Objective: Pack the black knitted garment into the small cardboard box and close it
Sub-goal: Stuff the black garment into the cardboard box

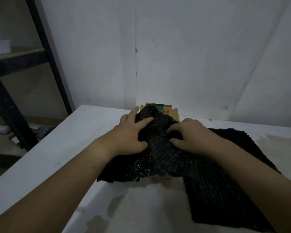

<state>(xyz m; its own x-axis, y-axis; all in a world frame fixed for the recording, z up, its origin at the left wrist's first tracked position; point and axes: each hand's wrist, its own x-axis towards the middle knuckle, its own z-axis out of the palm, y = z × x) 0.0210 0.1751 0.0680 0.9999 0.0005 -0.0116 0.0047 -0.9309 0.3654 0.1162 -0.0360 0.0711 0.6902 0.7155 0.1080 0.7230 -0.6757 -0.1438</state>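
The black knitted garment (165, 158) lies bunched over the small cardboard box (168, 110), whose brown flap with a green stripe shows behind it. A sliver of cardboard also shows under the garment's front edge. My left hand (129, 135) presses on the garment's left part, fingers spread over the knit. My right hand (191, 135) grips a fold of the garment just right of centre. A long part of the garment trails to the front right across the table. The inside of the box is hidden.
The white table (60, 158) has worn, stained patches near the front. A white wall stands right behind the box. A dark metal shelf rack (15, 105) stands to the left, beyond the table's left edge.
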